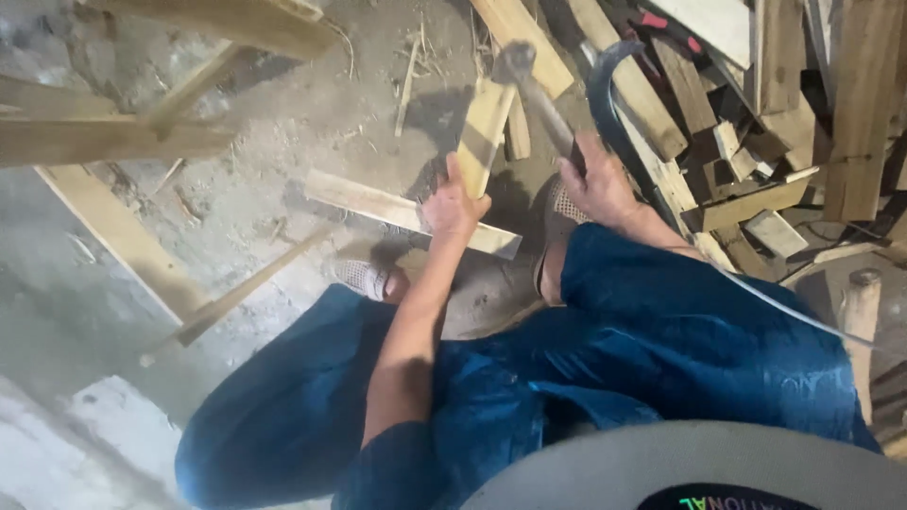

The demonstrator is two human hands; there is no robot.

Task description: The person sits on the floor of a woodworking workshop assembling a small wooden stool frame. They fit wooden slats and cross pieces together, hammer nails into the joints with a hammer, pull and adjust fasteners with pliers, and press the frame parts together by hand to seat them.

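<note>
Steadying the short plank (485, 135) upright at twelve o'clock, my left hand (452, 206) grasps it; right hand (595, 184) clenches the raised hammer (529, 80). Next calls for an accurate downward strike, I judge.

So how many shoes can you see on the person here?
2. One shoe sits left of the left hand, under the plank. The other shoe is below the right hand, which grips the hammer. Both are partly hidden.
</note>
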